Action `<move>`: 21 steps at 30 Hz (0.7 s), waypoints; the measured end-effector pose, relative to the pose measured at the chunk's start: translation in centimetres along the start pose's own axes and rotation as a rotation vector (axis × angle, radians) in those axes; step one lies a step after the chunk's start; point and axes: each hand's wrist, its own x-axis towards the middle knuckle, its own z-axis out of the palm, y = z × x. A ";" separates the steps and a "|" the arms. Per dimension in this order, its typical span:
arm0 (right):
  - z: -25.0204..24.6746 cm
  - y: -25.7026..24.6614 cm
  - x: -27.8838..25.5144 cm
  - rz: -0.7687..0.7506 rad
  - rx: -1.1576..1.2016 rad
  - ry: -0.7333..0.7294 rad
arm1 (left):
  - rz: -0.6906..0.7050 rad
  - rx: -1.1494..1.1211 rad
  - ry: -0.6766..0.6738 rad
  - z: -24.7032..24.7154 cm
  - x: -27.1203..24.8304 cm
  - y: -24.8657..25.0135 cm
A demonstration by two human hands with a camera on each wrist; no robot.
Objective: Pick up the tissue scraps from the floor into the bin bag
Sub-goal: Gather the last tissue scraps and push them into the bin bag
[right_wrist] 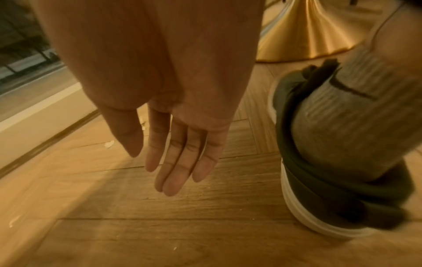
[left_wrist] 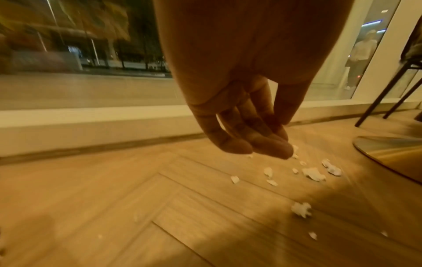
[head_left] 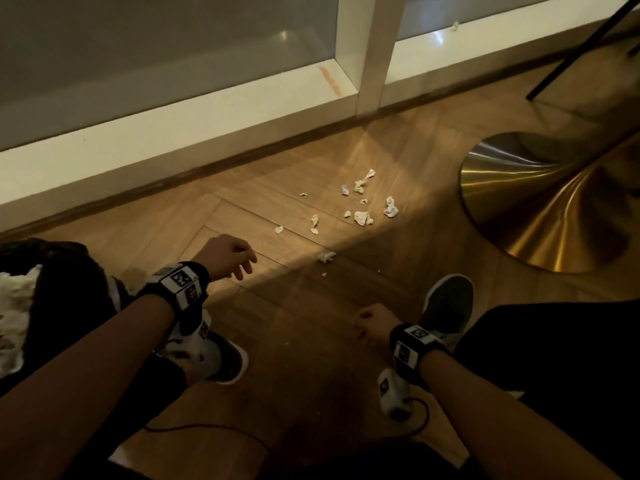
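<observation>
The white crumpled tissue scraps (head_left: 360, 209) are seen scattered on the herringbone wooden floor (head_left: 277, 306), ahead and right of the left hand (head_left: 225, 254), the nearer one; both it and the right hand (right_wrist: 173, 140) are relaxed, nothing held

**Dim warm light, one bright band, soft wrist views**

Warm, dim light is falling in a slanting band across the wooden floor (head_left: 263, 216), and the near part is sinking into shadow. Glare is streaking the brass table base (head_left: 540, 202), and faint reflections are showing on the window glass (head_left: 156, 46). Both wrist views are looking grainy and orange, with motion blur smearing the floor's near edges. Wide-angle distortion is bending the window sill (left_wrist: 95, 119)
</observation>
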 end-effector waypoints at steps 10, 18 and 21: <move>-2.1 -3.8 9.8 -0.162 -0.381 0.160 | -0.112 0.027 0.189 8.4 13.2 -0.7; -2.7 -8.4 18.1 -0.415 -0.618 0.101 | -0.133 0.022 0.267 8.5 23.2 -3.9; -2.9 -8.8 20.5 -0.391 -0.605 0.058 | -0.039 0.104 0.247 9.6 24.3 -4.4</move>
